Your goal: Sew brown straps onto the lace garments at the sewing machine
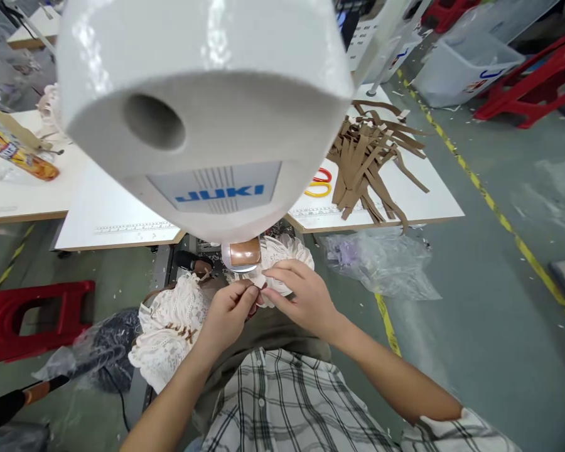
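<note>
Just below the white JUKI machine head (211, 125), my two hands meet over my lap. My left hand (230, 311) is closed, thumb against index finger, pinching a thin brown strip (254, 287). Beside it my right hand (306, 298) has thumb and index finger at a small white tag (260, 280) by the strip; its other fingers are bent. White lace fabric (287, 251) lies behind and under my right hand. More cream lace with brown lacing (169, 329) hangs left of my left forearm. Exactly how the tag and strip touch is too small to tell.
Brown strips (367, 163) lie piled on the right tabletop (433, 194), beside scissors with red and yellow handles (319, 187). A yellow package (19, 154) rests on the left table. Red stools (37, 320), plastic bags (381, 260) and a clear bin (466, 66) stand around.
</note>
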### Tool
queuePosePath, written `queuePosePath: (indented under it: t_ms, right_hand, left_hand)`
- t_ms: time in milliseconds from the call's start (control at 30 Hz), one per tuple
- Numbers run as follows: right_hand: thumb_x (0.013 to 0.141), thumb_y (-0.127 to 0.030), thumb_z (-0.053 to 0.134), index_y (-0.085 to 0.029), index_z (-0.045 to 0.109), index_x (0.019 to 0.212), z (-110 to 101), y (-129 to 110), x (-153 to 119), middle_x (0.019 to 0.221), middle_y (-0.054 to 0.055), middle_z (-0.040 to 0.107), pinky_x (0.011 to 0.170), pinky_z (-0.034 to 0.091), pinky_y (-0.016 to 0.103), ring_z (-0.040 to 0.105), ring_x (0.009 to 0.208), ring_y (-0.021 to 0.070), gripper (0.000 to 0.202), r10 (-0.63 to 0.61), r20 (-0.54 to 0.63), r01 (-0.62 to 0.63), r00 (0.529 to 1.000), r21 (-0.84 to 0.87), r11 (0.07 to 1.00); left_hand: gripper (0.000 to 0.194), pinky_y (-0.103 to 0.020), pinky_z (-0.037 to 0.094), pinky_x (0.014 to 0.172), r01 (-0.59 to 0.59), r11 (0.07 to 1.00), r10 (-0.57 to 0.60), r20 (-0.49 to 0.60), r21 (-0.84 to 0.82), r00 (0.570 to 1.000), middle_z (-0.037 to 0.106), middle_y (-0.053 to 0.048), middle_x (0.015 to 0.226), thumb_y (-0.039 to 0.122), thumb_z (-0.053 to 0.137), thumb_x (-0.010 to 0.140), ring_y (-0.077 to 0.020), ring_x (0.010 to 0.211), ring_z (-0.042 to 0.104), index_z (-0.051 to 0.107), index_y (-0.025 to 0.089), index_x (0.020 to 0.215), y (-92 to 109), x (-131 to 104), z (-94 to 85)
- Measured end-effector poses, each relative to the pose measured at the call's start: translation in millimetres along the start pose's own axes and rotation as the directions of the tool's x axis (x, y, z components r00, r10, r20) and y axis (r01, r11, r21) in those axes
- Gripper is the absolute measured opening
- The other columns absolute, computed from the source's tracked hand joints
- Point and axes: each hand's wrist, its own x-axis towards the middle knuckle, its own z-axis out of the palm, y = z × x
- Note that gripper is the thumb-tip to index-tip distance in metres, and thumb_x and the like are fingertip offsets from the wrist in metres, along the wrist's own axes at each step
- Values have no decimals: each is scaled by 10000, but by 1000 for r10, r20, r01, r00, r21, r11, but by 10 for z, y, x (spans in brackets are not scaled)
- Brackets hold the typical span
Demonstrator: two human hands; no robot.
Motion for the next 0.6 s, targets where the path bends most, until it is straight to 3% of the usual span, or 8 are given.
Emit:
queuePosePath:
  t_ms: [67, 200, 267, 367, 500, 600]
  right_hand:
    - [937, -298, 589, -216, 619, 1094, 43, -6, -15, 986, 70, 654, 772, 517, 324, 616, 911, 198, 180, -11, 44, 12, 999, -23, 1000]
    - [926, -322, 606, -201, 590, 1192, 80, -4, 5, 1036, 93, 632, 810, 524, 339, 601, 977, 220, 293, -19, -16, 18, 1000, -108, 994]
    - [937, -281, 576, -204, 598, 1198, 55, -14, 39, 1092, 102, 614, 860, 511, 357, 580, 1014, 224, 273, -50, 92, 59, 995, -104, 993]
    - [954, -227, 525, -196, 638, 1097, 3, -34, 97, 1124, 111, 596, 896, 487, 378, 557, 1040, 230, 185, -92, 235, 117, 968, -97, 988]
    - [959, -210, 509, -179, 626, 939, -26, -11, 152, 1101, 117, 602, 917, 467, 381, 551, 1047, 228, 122, -141, 216, 166, 966, -103, 981]
    - [936, -218, 568, -172, 618, 911, -10, 23, 139, 1088, 111, 605, 919, 455, 368, 555, 1045, 222, 72, -118, 187, 130, 975, -54, 990]
  left_hand:
    - [344, -229, 347, 562, -10, 996, 15, -53, 94, 998, 503, 20, 631, 397, 480, 960, -114, 587, 435, 598, 167, 733, 21, -16, 2]
    - [347, -233, 372, 587, -7, 988, 19, -75, 155, 997, 543, 10, 643, 376, 457, 959, -126, 602, 474, 575, 173, 703, 53, -17, 13]
    - [338, -238, 378, 603, -18, 981, 32, -71, 193, 997, 562, 3, 658, 362, 442, 960, -137, 625, 495, 560, 180, 700, 56, -15, 16]
    - [330, -247, 375, 622, -38, 960, 58, -64, 277, 996, 575, 0, 667, 336, 419, 964, -148, 646, 513, 540, 188, 696, 45, -12, 12]
    - [318, -258, 372, 635, -46, 941, 68, -55, 335, 996, 582, -1, 678, 326, 407, 968, -153, 653, 525, 536, 193, 710, 34, -5, 4]
    - [320, -258, 370, 641, -44, 941, 65, -50, 335, 997, 579, 2, 676, 325, 405, 971, -151, 654, 525, 530, 194, 708, 47, 5, 12]
